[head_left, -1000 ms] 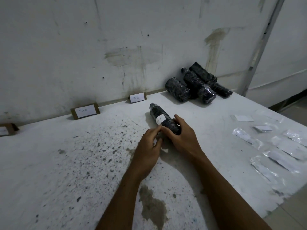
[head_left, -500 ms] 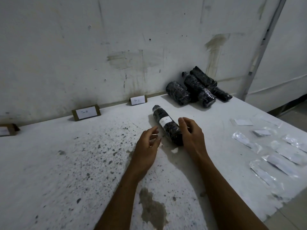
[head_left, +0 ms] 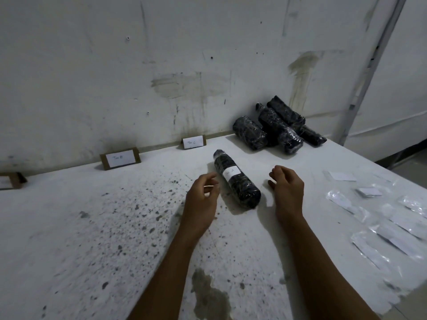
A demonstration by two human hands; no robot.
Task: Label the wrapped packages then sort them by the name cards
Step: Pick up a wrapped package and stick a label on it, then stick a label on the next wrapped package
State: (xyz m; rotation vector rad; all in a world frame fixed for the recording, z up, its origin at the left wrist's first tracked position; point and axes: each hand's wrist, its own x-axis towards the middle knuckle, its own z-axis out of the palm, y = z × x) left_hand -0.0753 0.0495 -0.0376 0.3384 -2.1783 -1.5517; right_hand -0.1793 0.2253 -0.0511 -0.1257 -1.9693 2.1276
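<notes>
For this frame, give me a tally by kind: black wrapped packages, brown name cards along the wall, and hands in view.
Black plastic-wrapped packages: 5, one labelled between the hands and four piled by the wall
Brown cardboard name cards with white labels: 3
Hands: 2, left and right
Total: 10

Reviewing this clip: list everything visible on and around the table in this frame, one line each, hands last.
labelled package: 1, black with white label, table centre, lying between the hands, untouched
unlabelled packages: about 4, black, piled at the back against the wall
name cards: 3, brown with white paper, along the wall; the leftmost is cut off by the frame edge
label sleeves: several, clear and white, right side of the table
table: 1, white, speckled
left hand: open, left of the package
right hand: open, right of the package
</notes>
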